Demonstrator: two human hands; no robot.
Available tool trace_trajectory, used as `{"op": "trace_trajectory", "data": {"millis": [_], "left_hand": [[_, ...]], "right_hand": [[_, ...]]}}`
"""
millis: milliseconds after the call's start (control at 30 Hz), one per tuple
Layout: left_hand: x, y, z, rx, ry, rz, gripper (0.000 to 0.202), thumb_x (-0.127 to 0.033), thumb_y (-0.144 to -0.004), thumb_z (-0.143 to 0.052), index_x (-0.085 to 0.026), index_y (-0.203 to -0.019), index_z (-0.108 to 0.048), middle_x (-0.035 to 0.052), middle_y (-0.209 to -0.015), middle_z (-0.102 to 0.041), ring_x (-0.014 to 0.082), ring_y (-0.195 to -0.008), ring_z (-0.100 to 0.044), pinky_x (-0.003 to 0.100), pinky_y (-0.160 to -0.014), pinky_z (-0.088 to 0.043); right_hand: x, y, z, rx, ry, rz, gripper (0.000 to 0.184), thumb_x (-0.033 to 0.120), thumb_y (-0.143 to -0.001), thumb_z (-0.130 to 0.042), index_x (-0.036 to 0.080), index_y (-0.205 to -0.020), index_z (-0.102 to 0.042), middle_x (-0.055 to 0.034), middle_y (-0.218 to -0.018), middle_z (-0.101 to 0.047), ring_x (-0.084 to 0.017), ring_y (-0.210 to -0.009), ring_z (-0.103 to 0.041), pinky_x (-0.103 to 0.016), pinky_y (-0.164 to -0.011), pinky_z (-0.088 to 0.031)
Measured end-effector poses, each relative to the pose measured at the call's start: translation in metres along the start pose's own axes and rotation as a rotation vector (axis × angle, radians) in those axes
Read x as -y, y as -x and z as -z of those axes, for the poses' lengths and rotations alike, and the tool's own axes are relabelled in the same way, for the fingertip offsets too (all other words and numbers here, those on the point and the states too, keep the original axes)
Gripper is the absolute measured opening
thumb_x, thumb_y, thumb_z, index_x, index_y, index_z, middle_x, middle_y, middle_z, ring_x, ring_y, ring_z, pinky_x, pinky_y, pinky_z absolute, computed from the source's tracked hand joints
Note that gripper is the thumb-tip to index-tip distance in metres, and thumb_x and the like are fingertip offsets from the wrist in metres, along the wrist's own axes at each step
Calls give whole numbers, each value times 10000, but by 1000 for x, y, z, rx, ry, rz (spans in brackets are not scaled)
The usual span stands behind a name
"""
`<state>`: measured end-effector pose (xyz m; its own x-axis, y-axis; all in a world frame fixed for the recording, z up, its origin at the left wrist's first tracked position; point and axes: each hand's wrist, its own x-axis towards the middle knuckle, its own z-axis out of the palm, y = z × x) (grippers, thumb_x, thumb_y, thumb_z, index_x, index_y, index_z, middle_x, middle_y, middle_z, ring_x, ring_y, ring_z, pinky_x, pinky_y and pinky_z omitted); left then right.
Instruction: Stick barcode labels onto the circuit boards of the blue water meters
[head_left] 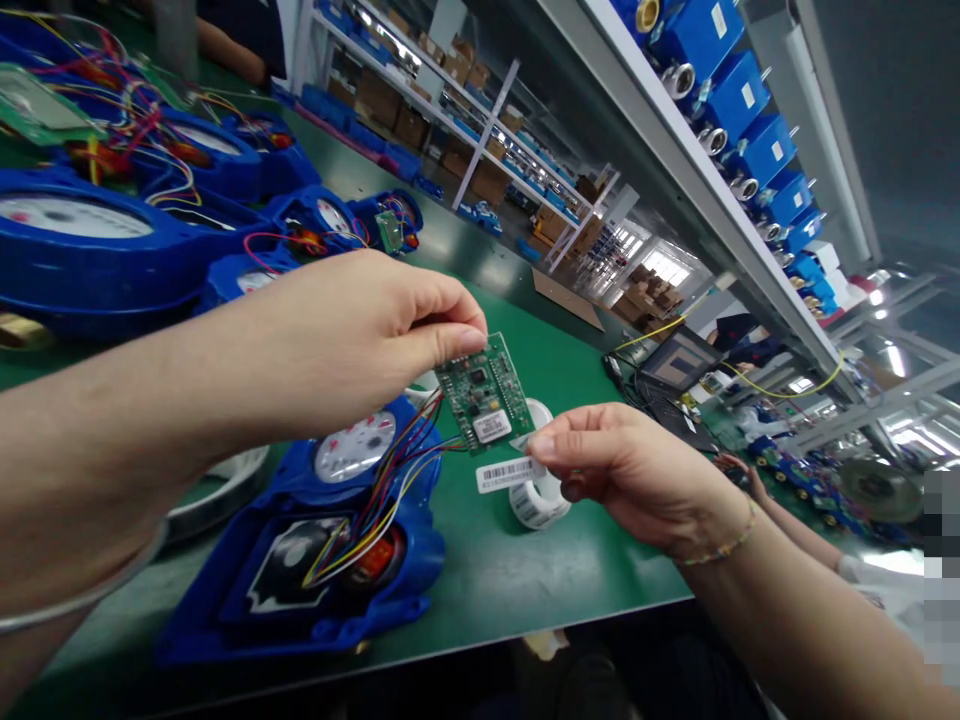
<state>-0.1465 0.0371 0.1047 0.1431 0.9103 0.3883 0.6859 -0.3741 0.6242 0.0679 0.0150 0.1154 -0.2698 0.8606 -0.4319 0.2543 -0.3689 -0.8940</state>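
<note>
Filling the lower left of the frame, the left forearm runs up to the left hand (360, 330), knuckles upward, its thumb and fingertips pinching the top corner of a small green circuit board (486, 393) held at the centre. From the lower right the right hand (637, 480) reaches in, thumb and forefinger pinching a white barcode label (504, 474) just under the board's lower edge. Coloured wires (382, 500) trail from the board down into an open blue meter (322, 540) on the green counter (525, 570). A roll of labels (540, 500) sits partly hidden behind the right hand. Whether the label touches the board is unclear. Bare counter lies between meter and near edge; more blue meters (97, 240) crowd the upper left.
</note>
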Motion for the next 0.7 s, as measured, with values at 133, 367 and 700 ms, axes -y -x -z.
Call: {"op": "trace_trajectory", "data": {"millis": [133, 367, 700], "left_hand": [[0, -1, 2, 6, -20, -7, 280, -398, -816, -553, -211, -788, -760, -33, -642, -634, 224, -711, -652, 396, -834, -442], [0, -2, 1, -14, -13, 5, 249, -418, -752, -561, -254, -711, -744, -38, -604, -629, 229, -650, -644, 388, -802, -458], [-3, 0, 5, -16, 3, 22, 240, -405, -756, -576, -245, -722, -751, -23, -622, -635, 246, -690, -650, 400, -808, -449]], "right_hand": [[-1, -2, -1, -7, -3, -4, 319, 356, -511, -906, 135, -617, -702, 32, -580, -622, -63, -511, -459, -234, -513, -274], [-2, -4, -2, 18, -3, -7, 333, 363, -518, -914, 132, -596, -687, 37, -564, -615, -58, -507, -448, -240, -521, -262], [-2, -3, -6, 25, 23, -2, 356, 392, -522, -904, 136, -602, -670, 39, -577, -590, -59, -516, -431, -252, -542, -260]]}}
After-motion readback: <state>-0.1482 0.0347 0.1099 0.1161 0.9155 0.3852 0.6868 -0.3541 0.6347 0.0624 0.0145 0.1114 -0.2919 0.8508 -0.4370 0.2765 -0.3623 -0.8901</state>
